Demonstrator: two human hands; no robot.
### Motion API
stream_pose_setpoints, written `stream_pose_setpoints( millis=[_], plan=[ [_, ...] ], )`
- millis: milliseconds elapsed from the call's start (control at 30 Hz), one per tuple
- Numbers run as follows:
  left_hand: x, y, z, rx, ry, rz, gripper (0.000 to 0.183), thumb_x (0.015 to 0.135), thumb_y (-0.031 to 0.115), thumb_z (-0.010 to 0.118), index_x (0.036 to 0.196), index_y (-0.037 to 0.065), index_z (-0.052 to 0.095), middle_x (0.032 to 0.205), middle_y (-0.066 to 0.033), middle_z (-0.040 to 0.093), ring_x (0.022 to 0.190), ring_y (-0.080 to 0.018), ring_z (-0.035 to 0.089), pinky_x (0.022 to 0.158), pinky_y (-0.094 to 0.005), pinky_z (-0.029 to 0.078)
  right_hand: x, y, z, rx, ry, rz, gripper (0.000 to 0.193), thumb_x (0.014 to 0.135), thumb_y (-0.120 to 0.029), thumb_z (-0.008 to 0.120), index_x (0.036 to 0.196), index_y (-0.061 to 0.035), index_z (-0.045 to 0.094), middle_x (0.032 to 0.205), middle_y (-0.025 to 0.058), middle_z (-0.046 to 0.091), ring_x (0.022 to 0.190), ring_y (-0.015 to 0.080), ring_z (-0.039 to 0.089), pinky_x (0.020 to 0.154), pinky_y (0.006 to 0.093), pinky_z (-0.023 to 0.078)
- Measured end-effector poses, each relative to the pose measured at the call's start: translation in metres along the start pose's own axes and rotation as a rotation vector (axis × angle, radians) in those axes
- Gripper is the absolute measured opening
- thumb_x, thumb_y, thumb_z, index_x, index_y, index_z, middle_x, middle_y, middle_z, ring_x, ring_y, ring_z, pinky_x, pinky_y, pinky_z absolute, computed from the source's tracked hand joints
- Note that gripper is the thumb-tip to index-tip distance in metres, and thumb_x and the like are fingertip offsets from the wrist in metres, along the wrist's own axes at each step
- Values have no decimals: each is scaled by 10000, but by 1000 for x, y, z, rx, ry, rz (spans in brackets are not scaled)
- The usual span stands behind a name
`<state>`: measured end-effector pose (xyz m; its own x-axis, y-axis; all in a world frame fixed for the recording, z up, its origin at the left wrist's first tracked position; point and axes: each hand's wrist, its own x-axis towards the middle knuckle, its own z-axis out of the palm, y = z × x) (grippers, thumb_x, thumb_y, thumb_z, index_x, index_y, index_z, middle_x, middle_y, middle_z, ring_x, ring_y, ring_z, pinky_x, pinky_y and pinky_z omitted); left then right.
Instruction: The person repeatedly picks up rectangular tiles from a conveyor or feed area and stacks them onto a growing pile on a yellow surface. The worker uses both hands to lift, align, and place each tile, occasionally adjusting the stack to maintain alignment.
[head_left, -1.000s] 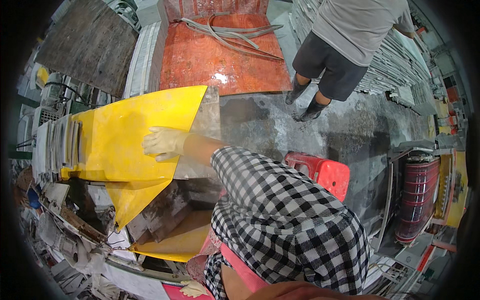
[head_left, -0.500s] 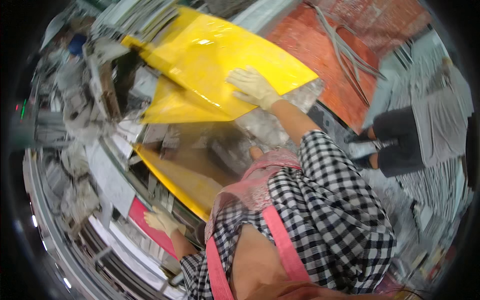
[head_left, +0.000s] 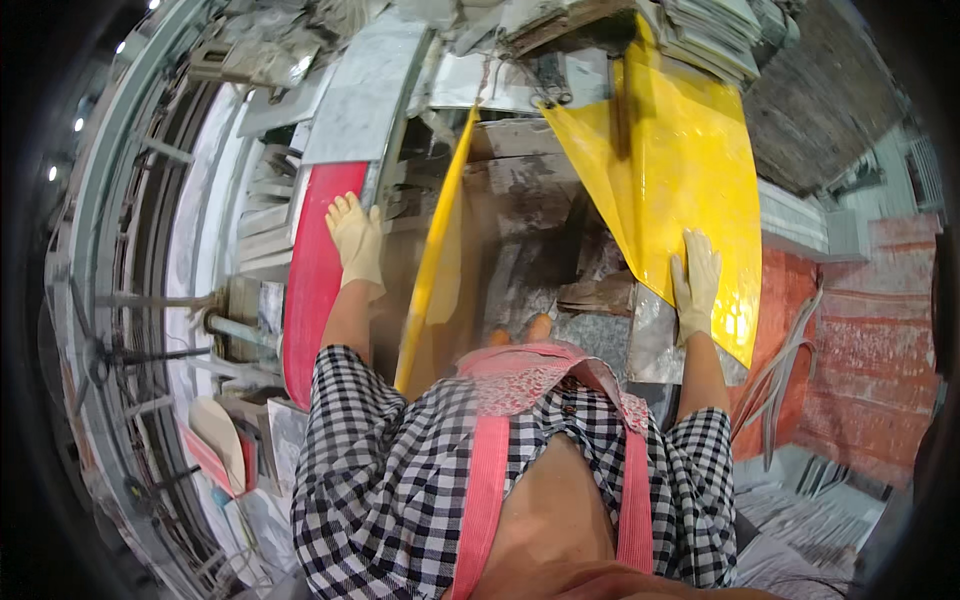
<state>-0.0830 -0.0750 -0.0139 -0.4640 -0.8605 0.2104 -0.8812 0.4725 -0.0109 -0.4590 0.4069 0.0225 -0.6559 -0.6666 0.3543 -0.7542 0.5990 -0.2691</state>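
My left hand (head_left: 357,238), in a cream glove, lies with its fingers stretched out at the right edge of a long red strip (head_left: 318,265). A glossy yellow sheet (head_left: 705,160) hangs over a low stack on the right. My right hand (head_left: 698,280), in the same kind of glove, rests flat on the sheet's near part, fingers together and straight. Between my arms, a narrow yellow band (head_left: 437,245) with a brownish, blurred panel below it runs toward my body. Neither hand is closed round anything.
A pale slab (head_left: 368,90) continues beyond the red strip. Stacked flat pieces (head_left: 710,35) stand behind the yellow sheet. At right lie an orange-red sheet (head_left: 870,340) and looped grey straps (head_left: 785,370). Metal rails and frames line the left; a wooden board (head_left: 815,95) leans far right.
The view has turned left, so the red strip now lies ahead on the left. My left hand has reached farther forward along it; my right hand stays on the yellow sheet.
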Motion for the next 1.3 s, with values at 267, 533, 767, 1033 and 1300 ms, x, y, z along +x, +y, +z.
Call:
stream_pose_setpoints(
  millis=[267, 533, 767, 1033, 1300],
  plan=[
    [-2, 6, -5, 1, 10, -27, 663, 944, 395, 604, 1449, -13, 469, 1478, -265, 477, 1384, -412, 424, 1189, -518, 267, -1, 3, 0, -92, -43, 35, 516, 939, -227, 648, 1431, -120, 531, 1483, 153, 518, 1405, 340, 435, 1184, 527, 256],
    [-4, 14, -13, -49, -11, -26, 657, 948, 365, 596, 1445, -39, 451, 1479, -279, 466, 1380, -432, 420, 1186, -529, 264, 0, 4, -7, -82, -39, 31, 528, 916, -209, 661, 1418, -113, 530, 1467, 159, 526, 1393, 345, 441, 1177, 541, 263],
    [-5, 13, -11, -51, 7, -14, 652, 949, 370, 579, 1430, -54, 463, 1471, -295, 467, 1378, -444, 417, 1188, -532, 255, -2, 4, -6, -64, -51, 59, 543, 902, -197, 668, 1417, -107, 519, 1483, 155, 506, 1397, 334, 430, 1180, 540, 251],
    [-6, 15, -18, -35, -21, -29, 641, 963, 378, 573, 1427, -53, 471, 1484, -277, 462, 1394, -426, 406, 1192, -523, 251, 0, -1, -11, -54, -3, 18, 516, 885, -186, 671, 1374, -82, 545, 1414, 170, 553, 1354, 347, 460, 1169, 525, 267],
    [-4, 15, -18, -55, -72, -60, 665, 957, 366, 563, 1461, -49, 435, 1506, -275, 439, 1423, -428, 368, 1214, -523, 208, -3, 5, -5, -81, -21, 27, 554, 893, -209, 676, 1415, -97, 528, 1463, 172, 525, 1387, 355, 442, 1179, 524, 259]
  ],
)
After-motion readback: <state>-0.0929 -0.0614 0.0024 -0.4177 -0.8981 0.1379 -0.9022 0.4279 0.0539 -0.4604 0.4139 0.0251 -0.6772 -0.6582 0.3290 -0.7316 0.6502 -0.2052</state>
